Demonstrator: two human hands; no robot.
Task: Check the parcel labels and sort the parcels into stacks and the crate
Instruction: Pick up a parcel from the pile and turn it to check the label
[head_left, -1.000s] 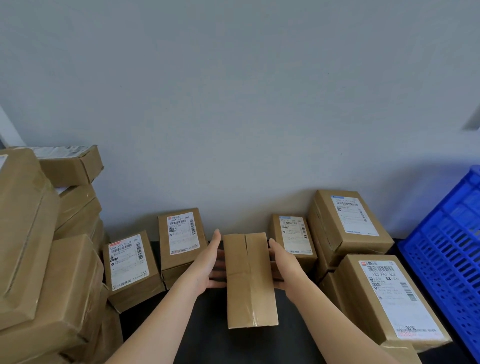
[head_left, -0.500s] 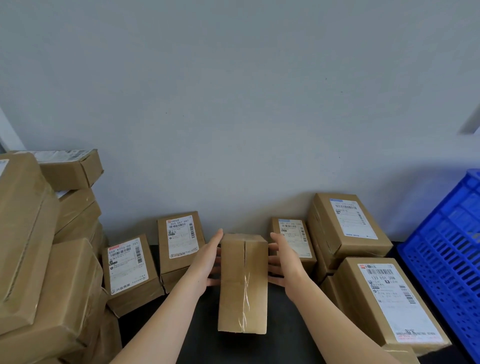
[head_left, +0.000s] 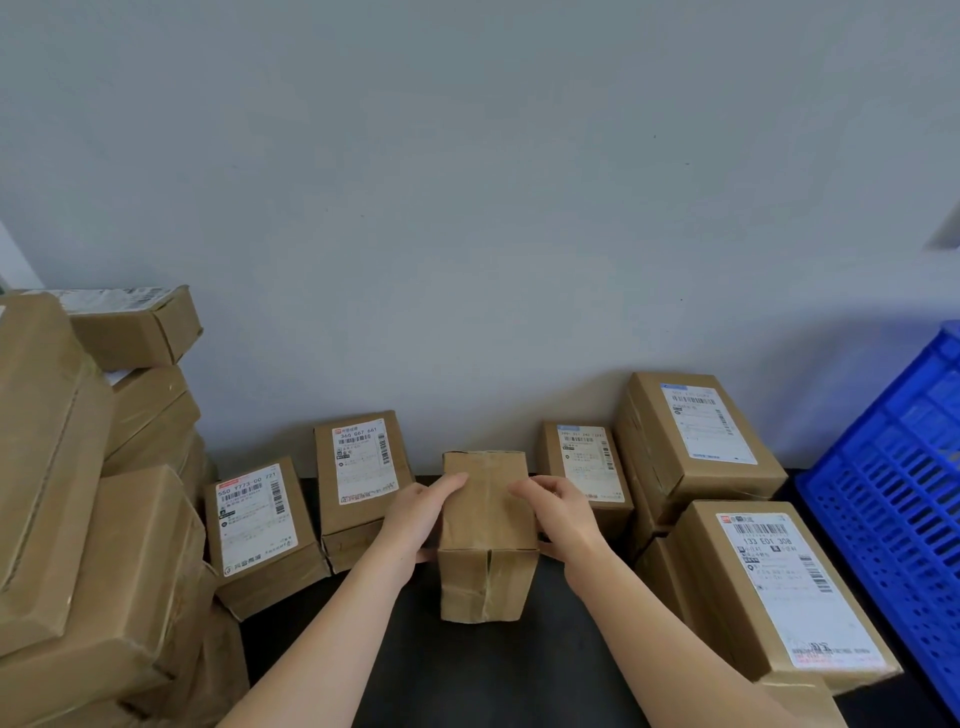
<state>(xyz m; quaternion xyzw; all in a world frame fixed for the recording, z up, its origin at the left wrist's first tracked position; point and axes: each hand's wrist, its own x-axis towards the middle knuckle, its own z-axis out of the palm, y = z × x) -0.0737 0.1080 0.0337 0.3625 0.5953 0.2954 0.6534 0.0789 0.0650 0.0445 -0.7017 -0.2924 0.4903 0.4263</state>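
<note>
Head view: left hand (head_left: 415, 519) and right hand (head_left: 563, 512) grip opposite sides of one brown parcel (head_left: 488, 535), fingers curled over its top face, above the black table (head_left: 467, 670), between labelled parcels, blue crate (head_left: 893, 488) far right.

- A parcel-sorting corner of a mailroom or warehouse.
- Brown cardboard parcels (head_left: 698, 566) with printed barcode shipping labels (head_left: 257, 519) are stacked on a dark bench (head_left: 467, 675).
- A blue plastic crate (head_left: 883, 519) stands at the right.
- A plain grey wall (head_left: 467, 208) is behind them.
</note>
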